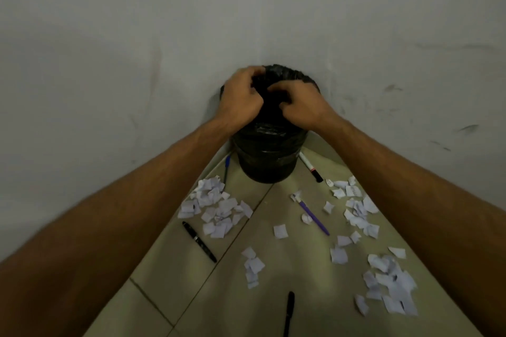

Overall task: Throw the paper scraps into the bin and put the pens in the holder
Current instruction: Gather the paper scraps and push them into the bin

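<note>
left hand [241, 93] and right hand [301, 107] atop bin [267, 164], fingers curled into black liner [284, 72] at its mouth. paper scraps [216, 205] on floor in front of bin, below hands — heaps either side, left heap closest. marker [310, 167] just right of bin, blue pen [226, 168] just left. holder unseen.

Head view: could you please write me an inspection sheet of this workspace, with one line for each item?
Surface: pale tiled floor with grout lines.
Job's things: black bin standing against the wall; paper scraps scattered on the floor to the left and right in front of it; blue pen, white marker, purple pen, black pen and second black pen lying on the floor. No holder seen.
Clutter: nothing seen.
Grippers: left hand and right hand both grip the bin bag at the bin's rim.
Cables: nothing seen.
Surroundings: grey wall with scuff marks.
</note>
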The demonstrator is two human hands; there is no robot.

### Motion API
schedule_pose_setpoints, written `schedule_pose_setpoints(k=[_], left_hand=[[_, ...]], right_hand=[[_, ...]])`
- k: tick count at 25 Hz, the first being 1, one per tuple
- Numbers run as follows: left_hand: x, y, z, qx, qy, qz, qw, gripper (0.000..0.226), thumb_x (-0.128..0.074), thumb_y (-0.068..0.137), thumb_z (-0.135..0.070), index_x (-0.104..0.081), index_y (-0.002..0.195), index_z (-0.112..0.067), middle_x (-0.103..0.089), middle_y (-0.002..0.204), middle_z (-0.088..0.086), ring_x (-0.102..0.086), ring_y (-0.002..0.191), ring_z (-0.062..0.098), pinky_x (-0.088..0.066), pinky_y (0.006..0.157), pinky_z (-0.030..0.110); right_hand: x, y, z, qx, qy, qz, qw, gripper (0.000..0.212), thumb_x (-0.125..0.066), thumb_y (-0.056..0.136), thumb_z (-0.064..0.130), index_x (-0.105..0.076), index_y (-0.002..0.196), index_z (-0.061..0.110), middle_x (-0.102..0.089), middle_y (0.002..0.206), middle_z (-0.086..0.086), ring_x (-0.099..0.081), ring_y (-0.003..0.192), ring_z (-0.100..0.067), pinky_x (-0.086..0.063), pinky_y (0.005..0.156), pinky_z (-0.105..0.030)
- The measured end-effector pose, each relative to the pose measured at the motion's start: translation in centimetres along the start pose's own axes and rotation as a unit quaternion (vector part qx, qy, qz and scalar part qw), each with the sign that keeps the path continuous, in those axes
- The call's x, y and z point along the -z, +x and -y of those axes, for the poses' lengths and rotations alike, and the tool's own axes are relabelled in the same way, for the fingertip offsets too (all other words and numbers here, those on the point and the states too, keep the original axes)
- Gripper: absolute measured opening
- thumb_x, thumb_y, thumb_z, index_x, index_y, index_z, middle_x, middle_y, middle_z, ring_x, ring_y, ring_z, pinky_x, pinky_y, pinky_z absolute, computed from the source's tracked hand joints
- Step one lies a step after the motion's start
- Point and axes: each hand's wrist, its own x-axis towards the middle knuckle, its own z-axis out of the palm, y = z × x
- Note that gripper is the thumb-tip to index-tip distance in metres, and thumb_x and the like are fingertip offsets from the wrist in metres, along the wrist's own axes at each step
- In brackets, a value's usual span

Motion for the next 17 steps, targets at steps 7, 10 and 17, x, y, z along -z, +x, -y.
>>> schedule_pose_setpoints(k=[7, 10, 17], left_hand=[[-2.0, -16.9, 6.7, 0.036, 0.034, 0.07, 0.996, 0.014, -0.066, 0.087, -0.032, -0.065, 0.097, -0.024, -0.065, 0.085, -0.004, -0.061, 0.07, 0.006, -0.052, 0.064, 0.023], [-4.8, -24.3, 11.7, 0.079, 0.191, 0.37, 0.906, 0.05, -0.073, 0.077, -0.046, -0.057, 0.12, -0.026, -0.056, 0.114, -0.001, -0.058, 0.096, 0.013, -0.052, 0.079, 0.03], [-8.2, -27.8, 14.1, 0.054, 0.117, 0.365, 0.922, 0.035, -0.061, 0.085, -0.014, -0.057, 0.12, -0.014, -0.049, 0.115, 0.01, -0.056, 0.1, 0.027, -0.051, 0.08, 0.039]], right_hand=[[-7.8, -13.4, -4.0, -0.067, -0.003, 0.041, 0.997, 0.013, -0.072, 0.085, 0.024, -0.068, 0.097, 0.024, -0.067, 0.085, 0.005, -0.059, 0.071, -0.008, -0.054, 0.069, -0.026], [-13.1, -16.7, -6.7, -0.069, -0.065, 0.272, 0.958, 0.042, -0.067, 0.088, 0.023, -0.058, 0.129, 0.025, -0.057, 0.126, -0.003, -0.055, 0.108, -0.017, -0.048, 0.091, -0.03], [-18.8, -19.2, -6.2, 0.012, -0.102, 0.318, 0.943, 0.026, -0.053, 0.095, 0.019, -0.055, 0.121, 0.019, -0.048, 0.121, -0.01, -0.051, 0.099, -0.022, -0.046, 0.081, -0.031]])
